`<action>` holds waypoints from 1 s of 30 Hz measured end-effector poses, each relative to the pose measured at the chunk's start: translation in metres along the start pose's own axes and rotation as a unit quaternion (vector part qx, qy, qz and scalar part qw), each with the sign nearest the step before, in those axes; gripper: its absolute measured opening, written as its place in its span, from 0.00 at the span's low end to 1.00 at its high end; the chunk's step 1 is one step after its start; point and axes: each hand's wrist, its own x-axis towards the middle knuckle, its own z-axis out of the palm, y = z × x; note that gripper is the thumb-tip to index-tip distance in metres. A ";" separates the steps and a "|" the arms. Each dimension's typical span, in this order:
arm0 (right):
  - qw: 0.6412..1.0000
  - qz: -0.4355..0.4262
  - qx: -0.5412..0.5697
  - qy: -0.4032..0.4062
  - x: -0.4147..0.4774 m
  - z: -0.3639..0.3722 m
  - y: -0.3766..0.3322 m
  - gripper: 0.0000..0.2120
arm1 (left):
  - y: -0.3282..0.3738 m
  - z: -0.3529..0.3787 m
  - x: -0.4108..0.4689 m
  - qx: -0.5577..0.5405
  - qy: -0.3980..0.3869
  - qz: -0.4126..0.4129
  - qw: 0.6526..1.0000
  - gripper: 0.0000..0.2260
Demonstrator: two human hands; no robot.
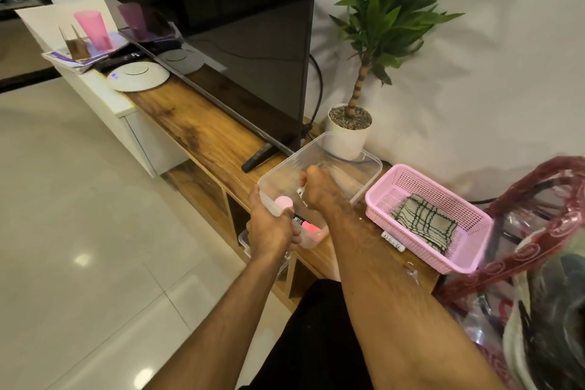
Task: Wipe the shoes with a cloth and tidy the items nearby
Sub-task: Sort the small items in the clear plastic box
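Wooden desk [196, 123] fills mid-frame. At centre, the left hand [272, 225] grips the near wall of a clear box [368, 172]. The right hand [319, 193] curls tight inside it, its hold unclear. Centre right, the cloth [424, 222] lies folded in a pink basket [411, 245].

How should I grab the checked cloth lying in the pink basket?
Come straight down from above, because the pink basket's walls block the sides. The checked cloth lies flat and folded on its floor, so pinch one folded edge; the layers should lift together.
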 end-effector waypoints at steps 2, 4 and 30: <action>0.999 0.006 0.027 0.023 -0.003 -0.006 0.003 0.09 | 0.002 0.001 -0.002 -0.008 0.003 -0.007 1.000 0.35; 0.993 0.022 0.081 0.084 -0.010 -0.015 0.013 0.12 | 0.003 0.001 -0.003 -0.015 0.007 -0.016 1.000 0.35; 0.982 0.171 -0.036 0.065 -0.146 -0.008 0.154 0.08 | 0.001 -0.007 -0.005 -0.002 -0.065 -0.023 0.998 0.32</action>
